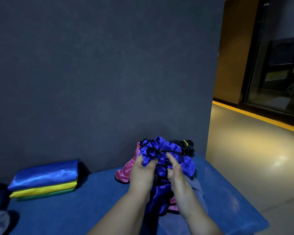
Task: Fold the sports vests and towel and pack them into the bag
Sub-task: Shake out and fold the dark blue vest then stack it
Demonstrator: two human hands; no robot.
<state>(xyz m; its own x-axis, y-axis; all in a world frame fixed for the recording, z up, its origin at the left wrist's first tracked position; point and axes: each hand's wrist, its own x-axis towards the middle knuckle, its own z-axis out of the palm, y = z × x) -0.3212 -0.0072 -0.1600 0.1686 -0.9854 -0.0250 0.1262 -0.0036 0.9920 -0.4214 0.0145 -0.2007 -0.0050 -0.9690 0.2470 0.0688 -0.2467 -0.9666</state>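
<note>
Slippage is the likely fault: the purple vest (pixel 158 143), bunched atop the pink vest (pixel 124 173) on the blue bench (pixel 75 209), is gripped by the left hand (pixel 140 175) and pinched by the right hand (pixel 180 184), forefinger raised; slick satin could be dragged askew.

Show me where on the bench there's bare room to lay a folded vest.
Widest bare bench lies between the folded stack and the purple vest. A narrower strip runs right of that vest. Crowded around it: pink vest, black bag.
</note>
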